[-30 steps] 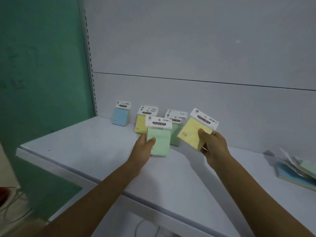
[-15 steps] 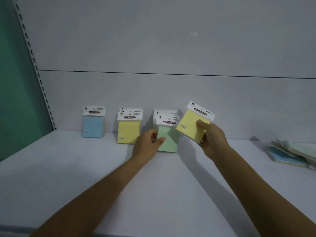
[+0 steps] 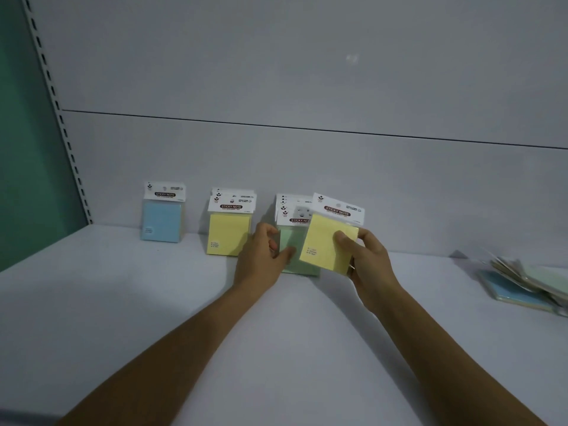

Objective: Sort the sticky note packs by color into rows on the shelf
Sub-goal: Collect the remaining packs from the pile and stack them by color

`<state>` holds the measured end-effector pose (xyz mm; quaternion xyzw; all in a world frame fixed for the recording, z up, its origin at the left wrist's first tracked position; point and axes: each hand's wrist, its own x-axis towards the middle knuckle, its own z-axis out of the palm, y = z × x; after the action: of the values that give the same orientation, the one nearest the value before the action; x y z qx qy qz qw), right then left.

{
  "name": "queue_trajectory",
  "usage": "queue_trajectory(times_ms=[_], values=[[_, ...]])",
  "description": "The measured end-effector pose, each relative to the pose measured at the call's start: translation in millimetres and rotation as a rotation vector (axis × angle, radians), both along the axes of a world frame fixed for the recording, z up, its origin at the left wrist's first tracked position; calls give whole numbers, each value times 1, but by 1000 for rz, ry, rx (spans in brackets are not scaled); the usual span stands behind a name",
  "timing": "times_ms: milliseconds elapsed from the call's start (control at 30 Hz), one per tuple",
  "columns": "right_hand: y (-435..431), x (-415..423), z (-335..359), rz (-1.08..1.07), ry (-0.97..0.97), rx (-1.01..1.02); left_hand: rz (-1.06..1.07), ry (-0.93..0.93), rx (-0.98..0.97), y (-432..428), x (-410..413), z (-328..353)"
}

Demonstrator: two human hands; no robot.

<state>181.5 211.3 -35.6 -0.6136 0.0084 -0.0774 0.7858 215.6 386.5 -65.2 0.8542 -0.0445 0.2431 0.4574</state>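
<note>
While the right hand pinches a tilted yellow sticky note pack in the air, thumb on its face, the left hand grips the front green pack standing on the white shelf. A blue pack and a yellow row lean on the back panel to the left, and a loose pile lies far right.
</note>
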Motion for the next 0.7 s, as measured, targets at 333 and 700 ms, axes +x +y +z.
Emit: queue_trajectory(times_ms=[333, 700], values=[[40, -2, 8, 84, -61, -232, -141, 134, -356, 39, -20, 33], [156, 27, -7, -103, -117, -559, -1, 110, 92, 125, -18, 18]])
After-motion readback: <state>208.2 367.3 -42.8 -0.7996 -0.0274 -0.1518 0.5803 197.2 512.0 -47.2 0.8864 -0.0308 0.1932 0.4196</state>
